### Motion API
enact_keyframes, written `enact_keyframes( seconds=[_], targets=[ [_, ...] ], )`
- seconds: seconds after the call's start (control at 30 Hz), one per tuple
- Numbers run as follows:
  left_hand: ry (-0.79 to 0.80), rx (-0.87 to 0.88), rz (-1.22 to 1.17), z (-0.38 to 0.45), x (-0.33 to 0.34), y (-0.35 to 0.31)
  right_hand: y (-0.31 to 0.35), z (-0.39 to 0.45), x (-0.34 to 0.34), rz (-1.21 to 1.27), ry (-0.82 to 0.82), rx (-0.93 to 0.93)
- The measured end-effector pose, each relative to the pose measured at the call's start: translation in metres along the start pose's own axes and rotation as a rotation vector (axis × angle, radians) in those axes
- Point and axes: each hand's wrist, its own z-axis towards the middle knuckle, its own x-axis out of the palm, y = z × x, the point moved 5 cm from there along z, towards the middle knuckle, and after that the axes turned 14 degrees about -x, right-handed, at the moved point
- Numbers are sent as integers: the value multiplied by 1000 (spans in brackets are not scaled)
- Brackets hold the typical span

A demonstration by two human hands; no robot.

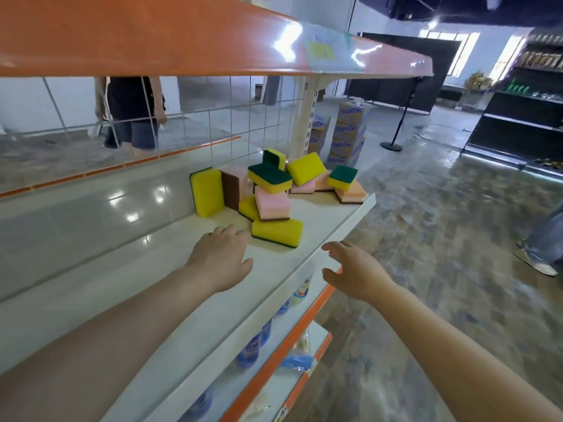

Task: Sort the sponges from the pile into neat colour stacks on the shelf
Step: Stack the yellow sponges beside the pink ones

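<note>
**Sponge pile waits on the white shelf, both hands empty**

The white shelf carries a loose pile of sponges toward its far end, yellow-and-green ones mixed with pink-and-brown ones. One yellow sponge stands on edge against the wire-grid back, a brown-backed pink sponge upright beside it. Nearest the person, a yellow sponge lies flat, green side down.

The left hand hovers over the shelf just short of that flat sponge, fingers loosely bent, grasping nothing. The right hand hangs in front of the shelf's front lip, fingers relaxed and spread, also holding nothing.

On the orange-edged shelf below stand bottles with blue liquid and a white bottle whose label seems to read "84", though it is partly hidden. Beyond the shelf end, stacked cartons bear blue lettering that looks like "Gamton"; it is too blurred to be sure.
</note>
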Motion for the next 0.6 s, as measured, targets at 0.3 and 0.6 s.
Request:
enact_keyframes(
  seconds=[0.3,0.6],
  targets=[
    [-71,-105,-62,61,5,-28,-55,61,-15,-30,21,-103],
    [-147,-288,-109,120,5,-60,-107,125,-38,-57,-27,-221]
  ],
)
